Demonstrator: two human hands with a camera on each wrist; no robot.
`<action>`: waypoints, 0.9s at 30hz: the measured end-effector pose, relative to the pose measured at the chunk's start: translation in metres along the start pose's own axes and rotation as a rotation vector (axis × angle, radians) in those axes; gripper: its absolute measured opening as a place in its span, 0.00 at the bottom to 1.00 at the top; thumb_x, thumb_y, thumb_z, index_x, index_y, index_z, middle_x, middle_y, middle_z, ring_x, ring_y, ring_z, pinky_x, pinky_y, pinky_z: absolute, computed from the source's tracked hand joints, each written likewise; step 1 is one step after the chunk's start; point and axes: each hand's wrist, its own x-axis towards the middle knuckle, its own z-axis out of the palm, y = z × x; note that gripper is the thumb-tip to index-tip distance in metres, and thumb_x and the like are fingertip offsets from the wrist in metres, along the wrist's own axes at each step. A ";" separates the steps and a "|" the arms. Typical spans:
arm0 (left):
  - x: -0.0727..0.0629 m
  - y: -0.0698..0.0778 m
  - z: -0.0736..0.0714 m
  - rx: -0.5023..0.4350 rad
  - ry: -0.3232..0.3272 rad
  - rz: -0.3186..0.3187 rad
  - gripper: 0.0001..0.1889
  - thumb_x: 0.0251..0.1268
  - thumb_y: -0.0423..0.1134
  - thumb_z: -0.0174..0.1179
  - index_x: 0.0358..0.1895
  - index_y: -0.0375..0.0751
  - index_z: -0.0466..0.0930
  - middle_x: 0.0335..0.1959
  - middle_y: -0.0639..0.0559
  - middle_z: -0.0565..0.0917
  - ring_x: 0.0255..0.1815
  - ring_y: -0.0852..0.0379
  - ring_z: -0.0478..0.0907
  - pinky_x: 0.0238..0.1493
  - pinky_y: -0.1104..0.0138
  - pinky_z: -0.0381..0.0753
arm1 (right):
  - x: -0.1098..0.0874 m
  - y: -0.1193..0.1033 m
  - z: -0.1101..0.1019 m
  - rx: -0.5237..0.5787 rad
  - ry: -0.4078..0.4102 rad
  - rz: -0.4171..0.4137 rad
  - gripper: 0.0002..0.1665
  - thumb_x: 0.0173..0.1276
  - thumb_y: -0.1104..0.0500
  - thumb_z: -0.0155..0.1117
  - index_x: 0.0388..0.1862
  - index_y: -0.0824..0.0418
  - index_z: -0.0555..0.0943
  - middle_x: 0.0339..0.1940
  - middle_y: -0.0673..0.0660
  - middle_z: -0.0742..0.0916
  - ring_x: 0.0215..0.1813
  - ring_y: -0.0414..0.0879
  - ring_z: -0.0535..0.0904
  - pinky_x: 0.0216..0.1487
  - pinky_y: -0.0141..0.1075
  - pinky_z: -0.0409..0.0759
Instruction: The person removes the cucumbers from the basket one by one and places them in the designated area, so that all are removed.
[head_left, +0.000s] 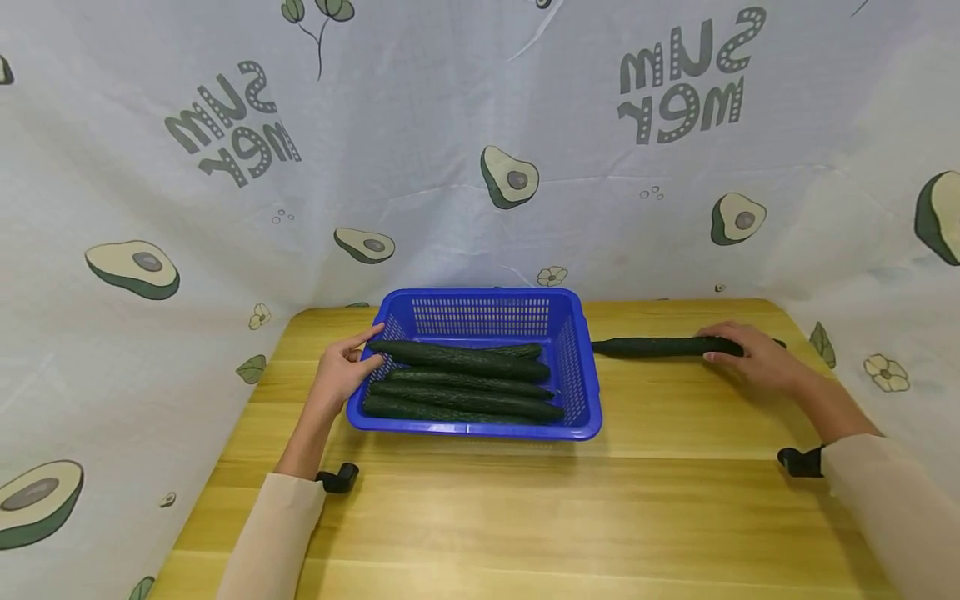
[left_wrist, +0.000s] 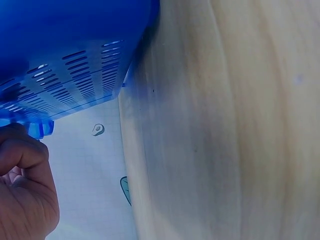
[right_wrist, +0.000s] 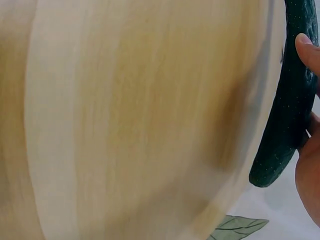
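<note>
A blue plastic basket (head_left: 474, 429) with slotted walls stands mid-table, holding several dark green cucumbers (head_left: 465, 382) laid side by side. At its left rim, my left hand (head_left: 341, 371) grips the edge between thumb and fingers; the left wrist view shows that hand (left_wrist: 25, 185) beside the basket's slotted wall (left_wrist: 75, 70). To the right of the basket, my right hand (head_left: 753, 354) holds another cucumber (head_left: 652, 347) near its right end. In the right wrist view, the thumb lies on this cucumber (right_wrist: 287, 110); most of the hand is cut off by the frame.
The wooden table (head_left: 525, 517) extends in front of the basket and to both sides. Behind it hangs a pale cloth (head_left: 450, 108) printed with avocados and lettering. Black wrist mounts (head_left: 341, 478) show at both sleeves.
</note>
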 end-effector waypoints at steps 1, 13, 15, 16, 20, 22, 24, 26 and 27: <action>0.000 0.000 0.000 -0.005 -0.002 -0.002 0.30 0.66 0.34 0.66 0.71 0.58 0.78 0.13 0.61 0.60 0.13 0.63 0.56 0.17 0.71 0.58 | 0.000 0.001 0.001 -0.003 0.000 0.007 0.21 0.74 0.63 0.65 0.63 0.68 0.79 0.60 0.70 0.82 0.62 0.67 0.75 0.58 0.43 0.70; -0.001 0.000 -0.005 -0.079 -0.122 -0.028 0.31 0.71 0.36 0.64 0.76 0.58 0.71 0.13 0.59 0.65 0.12 0.63 0.62 0.17 0.71 0.67 | 0.005 -0.007 0.003 0.003 -0.078 0.080 0.25 0.77 0.60 0.62 0.68 0.71 0.75 0.65 0.76 0.78 0.68 0.75 0.69 0.62 0.69 0.67; -0.002 0.005 -0.008 -0.078 -0.163 -0.033 0.32 0.72 0.38 0.63 0.78 0.58 0.69 0.19 0.50 0.74 0.15 0.62 0.69 0.20 0.70 0.72 | 0.006 -0.010 0.002 0.014 -0.088 0.092 0.26 0.77 0.59 0.62 0.69 0.70 0.74 0.67 0.76 0.78 0.69 0.76 0.68 0.63 0.69 0.67; -0.002 0.005 -0.009 -0.074 -0.174 -0.031 0.32 0.73 0.38 0.63 0.78 0.58 0.68 0.23 0.45 0.77 0.16 0.62 0.71 0.22 0.70 0.75 | 0.006 -0.012 0.001 0.021 -0.097 0.096 0.27 0.77 0.59 0.62 0.70 0.70 0.74 0.67 0.75 0.78 0.69 0.76 0.68 0.64 0.69 0.66; -0.003 0.004 -0.007 -0.070 -0.165 -0.023 0.32 0.73 0.37 0.63 0.78 0.57 0.68 0.39 0.30 0.83 0.19 0.61 0.77 0.23 0.68 0.80 | 0.006 -0.014 0.002 0.034 -0.107 0.090 0.26 0.76 0.61 0.64 0.68 0.69 0.75 0.66 0.74 0.79 0.69 0.76 0.69 0.63 0.69 0.67; -0.002 0.000 -0.005 -0.074 -0.138 -0.010 0.32 0.72 0.36 0.63 0.77 0.57 0.70 0.38 0.31 0.84 0.17 0.61 0.76 0.22 0.68 0.80 | 0.006 -0.014 0.003 0.038 -0.114 0.100 0.26 0.76 0.59 0.63 0.68 0.69 0.76 0.66 0.75 0.79 0.69 0.76 0.69 0.64 0.70 0.67; -0.001 -0.001 -0.004 -0.076 -0.119 0.003 0.32 0.70 0.34 0.64 0.76 0.56 0.71 0.36 0.33 0.85 0.16 0.62 0.74 0.21 0.68 0.78 | 0.007 -0.014 0.004 0.042 -0.123 0.116 0.26 0.77 0.57 0.62 0.68 0.68 0.76 0.67 0.75 0.78 0.70 0.76 0.68 0.64 0.70 0.66; -0.001 -0.003 -0.003 -0.067 -0.102 0.015 0.33 0.69 0.33 0.64 0.76 0.56 0.72 0.34 0.33 0.84 0.14 0.63 0.69 0.19 0.69 0.74 | 0.008 -0.017 0.004 0.050 -0.135 0.138 0.27 0.79 0.54 0.61 0.69 0.68 0.75 0.68 0.75 0.78 0.70 0.76 0.67 0.65 0.70 0.65; -0.001 -0.004 -0.003 -0.069 -0.094 0.016 0.33 0.68 0.32 0.64 0.75 0.56 0.72 0.34 0.33 0.84 0.13 0.64 0.68 0.19 0.69 0.73 | 0.009 -0.018 0.004 0.057 -0.139 0.146 0.27 0.79 0.53 0.60 0.70 0.68 0.75 0.68 0.74 0.78 0.71 0.75 0.67 0.65 0.70 0.66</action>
